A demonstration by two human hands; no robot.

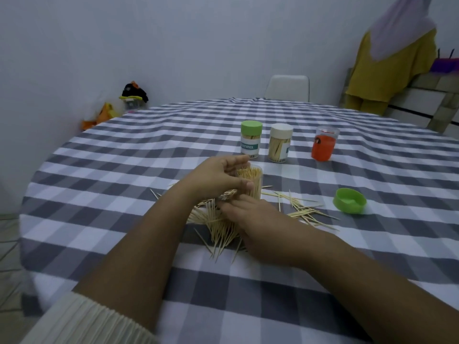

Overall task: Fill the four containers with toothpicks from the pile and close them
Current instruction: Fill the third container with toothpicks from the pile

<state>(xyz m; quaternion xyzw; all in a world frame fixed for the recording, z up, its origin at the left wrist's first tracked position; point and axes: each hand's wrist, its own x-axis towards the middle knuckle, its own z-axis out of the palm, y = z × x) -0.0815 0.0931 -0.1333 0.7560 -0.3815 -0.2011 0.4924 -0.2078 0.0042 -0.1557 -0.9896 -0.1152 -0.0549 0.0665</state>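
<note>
Open container: upright, mouth at 12 o'clock, gripped by left hand fingers.
Right hand: laid on toothpick pile; fingers' grip cannot be told.

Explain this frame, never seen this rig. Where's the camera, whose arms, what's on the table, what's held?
There is no robot here. A person wears one wide-angle camera on the head, looking forward and down, so the two arms entering from the bottom are their own.

The table has a grey and white checked cloth. The left hand grips an open clear jar, already packed with toothpicks. The right hand rests on the loose pile; whether it has pinched any is not clear.

Further back stand three jars: a green-lidded jar and a white-lidded jar, both closed and filled, and an orange jar, whose contents cannot be seen. A loose green lid lies upside down at the right.
</note>
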